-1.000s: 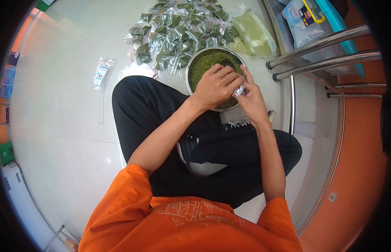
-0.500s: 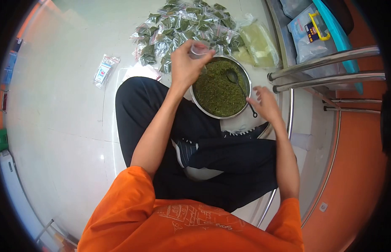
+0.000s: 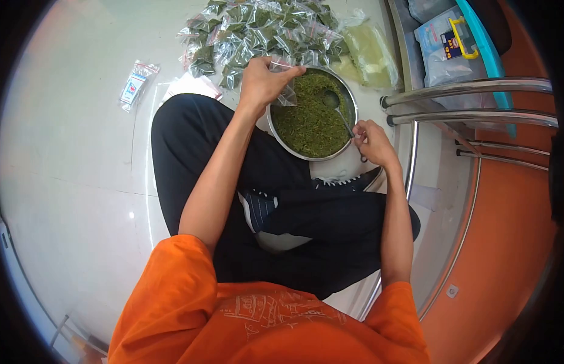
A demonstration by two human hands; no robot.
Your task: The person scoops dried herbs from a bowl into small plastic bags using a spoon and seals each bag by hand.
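The pale floor [image 3: 82, 158] supports the work area. The person sits on it, legs [image 3: 194, 136] folded, in dark trousers. Metal bars [image 3: 476, 91] run along the right side.

The pile of filled bags [image 3: 258, 33] lies on the floor beyond the bowl [image 3: 312, 158], toward the far left. The bowl is round and metal, and sits in front of the legs, between the two hands. It contains a chopped green mix [image 3: 309, 124]. A large yellow-green bag [image 3: 370, 54] lies flat beyond the bowl, to the right of the pile.

The left hand [image 3: 261, 85] is at the far-left rim of the bowl. Its thumb and fingers stand apart, with the clear bag [image 3: 287, 96] hanging between them. The right hand [image 3: 374, 144] is at the near-right rim, its fingers closed on the handle of the spoon [image 3: 332, 99]. The two hands are well apart.

The spoon slants across the right rim: its dark head rests in the mix, and its handle end extends past the right fingers, outside the bowl. The packet [image 3: 133, 88], with a blue and white label, lies on the floor to the left, well apart from both hands. The clear bag overlaps the left edge of the bowl in this view; its contents, if any, are unclear.
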